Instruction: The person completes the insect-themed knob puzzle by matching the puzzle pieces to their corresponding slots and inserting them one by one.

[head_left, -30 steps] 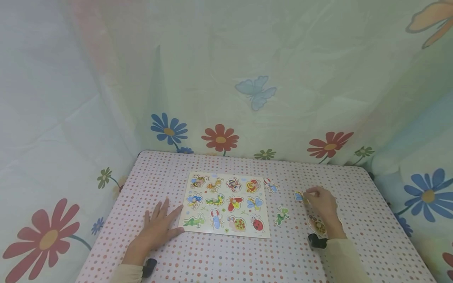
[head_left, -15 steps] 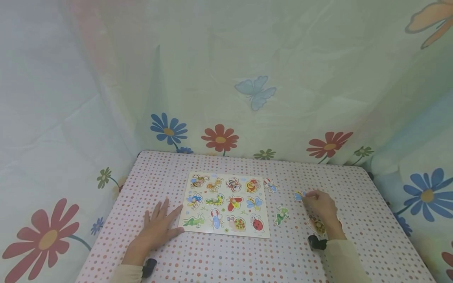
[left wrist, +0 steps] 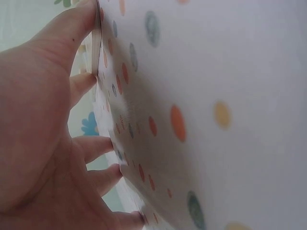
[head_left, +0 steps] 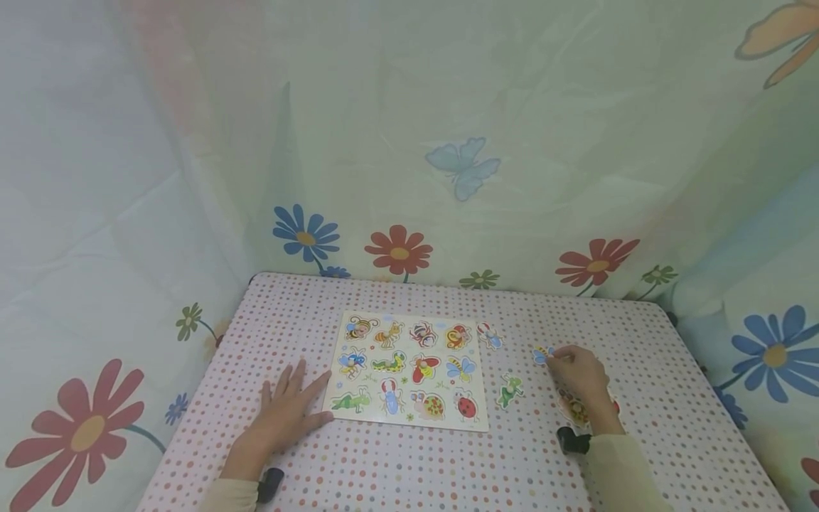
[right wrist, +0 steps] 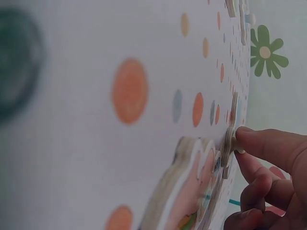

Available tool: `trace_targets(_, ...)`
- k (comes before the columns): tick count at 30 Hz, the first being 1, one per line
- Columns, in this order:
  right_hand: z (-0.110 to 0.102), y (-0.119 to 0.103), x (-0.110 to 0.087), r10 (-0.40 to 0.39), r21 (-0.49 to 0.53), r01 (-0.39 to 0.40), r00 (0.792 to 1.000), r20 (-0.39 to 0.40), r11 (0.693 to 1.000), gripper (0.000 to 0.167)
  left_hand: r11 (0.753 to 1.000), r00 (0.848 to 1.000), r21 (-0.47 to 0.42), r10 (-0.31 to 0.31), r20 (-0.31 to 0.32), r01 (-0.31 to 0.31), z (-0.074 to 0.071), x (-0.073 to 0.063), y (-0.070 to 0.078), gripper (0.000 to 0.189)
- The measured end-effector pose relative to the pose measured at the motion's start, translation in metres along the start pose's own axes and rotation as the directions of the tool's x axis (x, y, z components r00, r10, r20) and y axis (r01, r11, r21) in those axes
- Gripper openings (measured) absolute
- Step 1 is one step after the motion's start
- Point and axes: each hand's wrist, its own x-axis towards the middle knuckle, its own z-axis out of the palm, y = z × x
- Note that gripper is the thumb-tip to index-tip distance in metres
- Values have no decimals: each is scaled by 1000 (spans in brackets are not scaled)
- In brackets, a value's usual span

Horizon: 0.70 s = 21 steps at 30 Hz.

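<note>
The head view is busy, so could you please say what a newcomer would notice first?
Probably the bright insect puzzle near the middle of the dotted table. Next might come the right hand, its fingers pinching an insect piece to the puzzle's right, then the large red flower at lower left.

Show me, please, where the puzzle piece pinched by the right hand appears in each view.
Head: puzzle piece right of the board, pinched by the right hand.
Left wrist: not in it.
Right wrist: puzzle piece right of centre, seen edge-on.
Shared landmark: the dotted table, in all three views.
</note>
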Motion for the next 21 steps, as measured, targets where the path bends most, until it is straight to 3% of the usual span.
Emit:
trace_targets(11,3,-7,-4,1,10,0,998,-60,1000,42,1000,1000,4,4,-8,-4,2,0,0,78)
trace_targets(21,4,-19,-11,-5,42,7,999,-38,999,41,1000,1000,-6,9,-2,-9,0,-2,0,78)
